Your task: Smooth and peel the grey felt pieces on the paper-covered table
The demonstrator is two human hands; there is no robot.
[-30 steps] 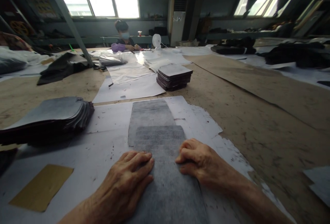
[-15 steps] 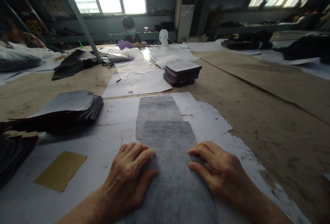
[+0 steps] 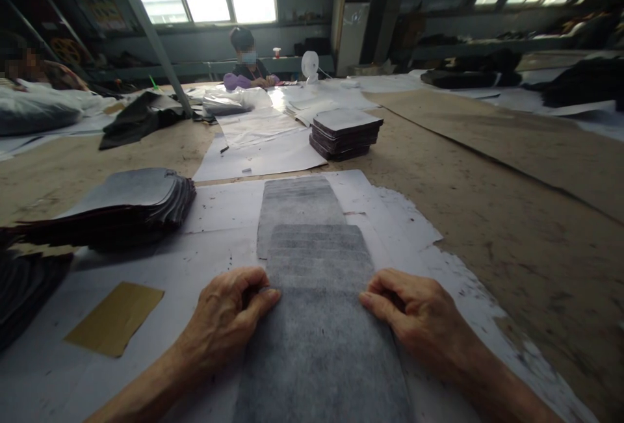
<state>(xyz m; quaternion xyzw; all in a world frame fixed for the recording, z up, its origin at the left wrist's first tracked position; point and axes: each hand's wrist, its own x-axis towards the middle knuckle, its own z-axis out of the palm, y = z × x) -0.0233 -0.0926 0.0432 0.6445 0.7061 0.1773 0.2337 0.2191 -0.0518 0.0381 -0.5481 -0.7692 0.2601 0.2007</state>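
A grey fabric panel (image 3: 322,345) lies in front of me, its far end overlapping other grey panels (image 3: 302,199) that are fanned out in narrow steps. My left hand (image 3: 234,309) pinches the panel's left edge between thumb and curled fingers. Across from it, my right hand (image 3: 409,303) grips the right edge the same way, thumb on top. The panel stretches flat between both hands, and its near end runs out of view at the bottom. White paper (image 3: 219,215) is spread under the panels.
Left of me are a stack of grey panels (image 3: 131,192), a darker stack (image 3: 29,293) and a tan card (image 3: 117,319). Another stack (image 3: 346,130) stands farther off on the brown table (image 3: 463,195). A masked person (image 3: 248,69) sits across the table near a small fan (image 3: 310,65).
My left hand has shifted left from lying over the panel to pinching its edge. My right fingers have curled in and closed on the right edge.
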